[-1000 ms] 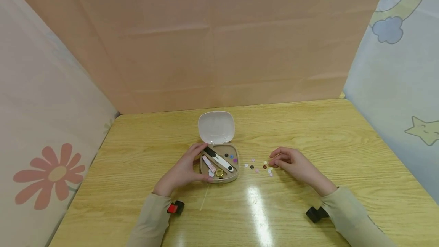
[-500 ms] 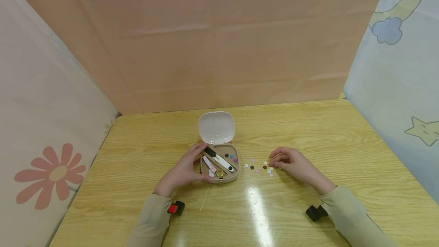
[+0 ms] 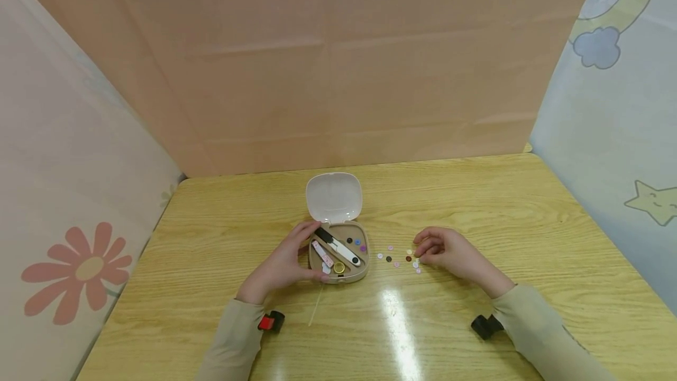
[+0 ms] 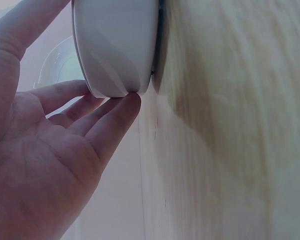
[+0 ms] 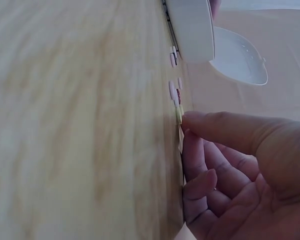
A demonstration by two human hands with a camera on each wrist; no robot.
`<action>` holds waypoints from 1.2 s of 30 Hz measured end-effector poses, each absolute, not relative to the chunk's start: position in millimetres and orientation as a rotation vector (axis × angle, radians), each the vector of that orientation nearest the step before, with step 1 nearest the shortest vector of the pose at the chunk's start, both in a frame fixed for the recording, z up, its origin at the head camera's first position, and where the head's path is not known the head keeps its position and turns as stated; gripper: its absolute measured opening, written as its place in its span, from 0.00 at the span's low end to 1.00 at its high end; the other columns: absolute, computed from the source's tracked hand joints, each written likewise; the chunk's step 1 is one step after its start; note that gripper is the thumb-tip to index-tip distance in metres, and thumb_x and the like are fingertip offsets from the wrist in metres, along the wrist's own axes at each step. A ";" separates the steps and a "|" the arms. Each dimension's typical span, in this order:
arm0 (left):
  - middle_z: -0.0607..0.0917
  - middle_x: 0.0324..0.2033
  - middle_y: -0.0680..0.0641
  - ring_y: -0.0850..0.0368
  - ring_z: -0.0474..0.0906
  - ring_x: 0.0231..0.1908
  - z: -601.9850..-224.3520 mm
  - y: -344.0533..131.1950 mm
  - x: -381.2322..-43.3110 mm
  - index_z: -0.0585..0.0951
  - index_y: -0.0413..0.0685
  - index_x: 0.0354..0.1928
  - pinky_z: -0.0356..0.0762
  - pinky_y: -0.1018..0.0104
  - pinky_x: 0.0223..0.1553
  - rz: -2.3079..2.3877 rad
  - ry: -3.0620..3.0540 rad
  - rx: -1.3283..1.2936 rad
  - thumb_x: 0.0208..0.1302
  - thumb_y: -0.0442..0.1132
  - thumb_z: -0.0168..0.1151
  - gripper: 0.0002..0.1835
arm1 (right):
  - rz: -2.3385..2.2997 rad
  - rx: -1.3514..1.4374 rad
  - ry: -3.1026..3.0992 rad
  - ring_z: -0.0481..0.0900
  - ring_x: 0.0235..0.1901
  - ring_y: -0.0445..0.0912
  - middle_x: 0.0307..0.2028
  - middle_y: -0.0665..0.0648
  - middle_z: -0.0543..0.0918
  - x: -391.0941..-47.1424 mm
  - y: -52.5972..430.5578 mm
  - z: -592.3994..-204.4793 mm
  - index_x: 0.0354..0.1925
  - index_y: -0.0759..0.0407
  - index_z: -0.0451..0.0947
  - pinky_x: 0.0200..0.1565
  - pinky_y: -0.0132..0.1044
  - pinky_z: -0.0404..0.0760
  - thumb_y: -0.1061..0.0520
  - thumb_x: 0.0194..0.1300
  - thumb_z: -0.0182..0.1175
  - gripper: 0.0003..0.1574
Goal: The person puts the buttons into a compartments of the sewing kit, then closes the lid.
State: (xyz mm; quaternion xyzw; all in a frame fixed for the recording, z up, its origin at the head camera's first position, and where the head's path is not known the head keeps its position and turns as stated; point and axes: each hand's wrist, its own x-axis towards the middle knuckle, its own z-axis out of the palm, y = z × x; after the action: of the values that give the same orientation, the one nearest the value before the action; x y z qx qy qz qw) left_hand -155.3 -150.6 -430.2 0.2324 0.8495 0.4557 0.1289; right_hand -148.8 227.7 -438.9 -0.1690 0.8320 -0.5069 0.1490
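My left hand [image 3: 280, 262] grips the left side of a small pale sewing box [image 3: 353, 278], thumb at the front and fingers behind. Its white lid [image 3: 334, 197] stands open. Inside lie a slim white-and-black tool [image 3: 344, 249], a pink patterned strip [image 3: 322, 253], a round gold piece [image 3: 339, 267], and black, blue [image 3: 357, 242] and purple [image 3: 363, 248] buttons. To the right, my right hand [image 3: 446, 254] rests low at scattered buttons, thumb and index finger pinching at a yellow button [image 5: 179, 114]. Its other fingers are curled in.
Loose buttons lie between the box and my right hand, among them a black button [image 3: 389, 258], a dark red button [image 3: 408, 258] and pink ones. A thin pale stick-like strip [image 3: 315, 306] lies before the box. A brown sheet [image 3: 338, 75] rises behind the wooden table [image 3: 222, 216].
My right thumb and index finger have shifted slightly at the yellow button, now covering more of it. My left hand and the box stay in place.
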 end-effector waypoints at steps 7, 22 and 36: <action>0.60 0.67 0.54 0.58 0.58 0.66 -430.8 -150.2 -156.0 0.57 0.51 0.73 0.64 0.60 0.63 1.320 2.463 0.665 0.41 0.48 0.80 0.57 | -1.440 -0.480 2.440 0.81 0.34 0.49 0.34 0.57 0.83 -150.0 225.1 -441.2 0.47 0.69 0.75 0.35 0.34 0.80 0.69 0.58 0.65 0.18; 0.59 0.67 0.58 0.57 0.57 0.66 -431.7 -150.2 -155.3 0.58 0.54 0.73 0.64 0.58 0.63 1.266 2.512 0.640 0.40 0.51 0.80 0.57 | -1.434 -0.474 2.442 0.80 0.32 0.49 0.33 0.58 0.82 -147.9 222.8 -438.5 0.46 0.69 0.75 0.33 0.34 0.79 0.71 0.56 0.64 0.18; 0.60 0.68 0.56 0.57 0.56 0.66 -431.9 -150.4 -156.1 0.58 0.53 0.73 0.62 0.56 0.64 1.270 2.510 0.655 0.41 0.50 0.80 0.57 | -1.387 -0.508 2.478 0.78 0.31 0.48 0.32 0.56 0.81 -148.4 221.9 -440.0 0.44 0.68 0.76 0.32 0.33 0.78 0.72 0.56 0.64 0.16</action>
State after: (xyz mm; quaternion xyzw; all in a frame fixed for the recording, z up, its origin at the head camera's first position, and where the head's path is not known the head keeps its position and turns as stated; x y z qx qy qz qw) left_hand -156.1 -150.4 -431.9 0.2251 0.8621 0.4362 0.1261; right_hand -148.4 221.9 -440.0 -0.1748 0.8518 -0.4770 0.1281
